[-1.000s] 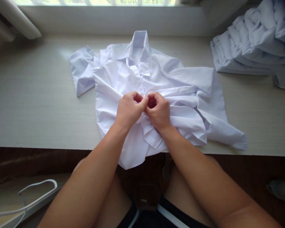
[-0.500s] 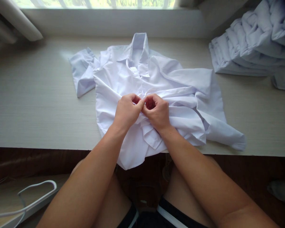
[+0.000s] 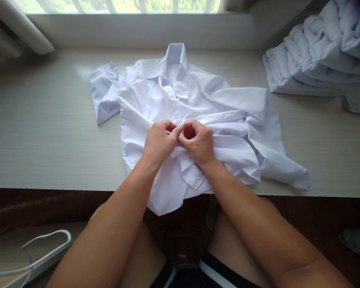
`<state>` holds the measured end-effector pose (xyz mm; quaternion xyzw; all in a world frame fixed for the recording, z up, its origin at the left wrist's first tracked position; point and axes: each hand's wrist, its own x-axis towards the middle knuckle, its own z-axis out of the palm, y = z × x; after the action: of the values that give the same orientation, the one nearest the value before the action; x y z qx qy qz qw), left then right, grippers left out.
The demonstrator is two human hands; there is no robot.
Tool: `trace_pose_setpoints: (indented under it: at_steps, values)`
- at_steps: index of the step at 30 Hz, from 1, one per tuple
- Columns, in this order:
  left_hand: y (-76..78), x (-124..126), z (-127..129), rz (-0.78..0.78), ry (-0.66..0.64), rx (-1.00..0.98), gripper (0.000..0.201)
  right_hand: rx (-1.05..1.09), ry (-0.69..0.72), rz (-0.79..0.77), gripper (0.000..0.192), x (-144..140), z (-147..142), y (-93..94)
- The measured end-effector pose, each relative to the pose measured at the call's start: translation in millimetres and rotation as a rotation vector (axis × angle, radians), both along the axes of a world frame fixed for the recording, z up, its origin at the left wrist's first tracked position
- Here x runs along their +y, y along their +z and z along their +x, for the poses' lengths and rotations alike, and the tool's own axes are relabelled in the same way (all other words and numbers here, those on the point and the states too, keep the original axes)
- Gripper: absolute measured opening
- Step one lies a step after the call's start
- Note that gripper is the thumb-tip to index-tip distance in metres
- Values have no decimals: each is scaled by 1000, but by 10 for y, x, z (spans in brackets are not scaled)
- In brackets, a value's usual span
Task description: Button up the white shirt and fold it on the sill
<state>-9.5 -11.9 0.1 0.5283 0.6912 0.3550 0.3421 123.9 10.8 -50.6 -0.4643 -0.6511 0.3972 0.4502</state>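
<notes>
Left hand: our left hand (image 3: 158,143) is curled tight, its fingertips pinching one edge of the front opening of the white shirt (image 3: 180,120), knuckles touching the other hand.
Right hand: our right hand (image 3: 198,142) is curled the same way, pinching the opposite edge of the opening; both hands meet at the middle of the shirt.
Shirt: it lies face up on the counter (image 3: 42,132), collar at the far side by the window sill, hem hanging over the near edge toward our knees. One short sleeve spreads out to the left; the right side is bunched and rumpled, its sleeve trailing to the near right.
Progress: we judge that we are closing the front at about mid-height. The collar end looks closed, though we cannot tell for sure; the part near the hem looks loose and open. The shirt is not yet smoothed or folded.
Stack: a pile of folded white shirts (image 3: 315,56) sits at the far right of the counter, well apart from our hands.
Floor: a white hanger (image 3: 39,250) lies near left, below the counter.
</notes>
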Motion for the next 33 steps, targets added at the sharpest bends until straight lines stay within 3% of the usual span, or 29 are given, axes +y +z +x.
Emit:
trace_pose_setpoints:
  at_steps: [33]
  values:
    - [23,-29,-9,-18,1,5,27,-43,19,-30,12,-3,10,47]
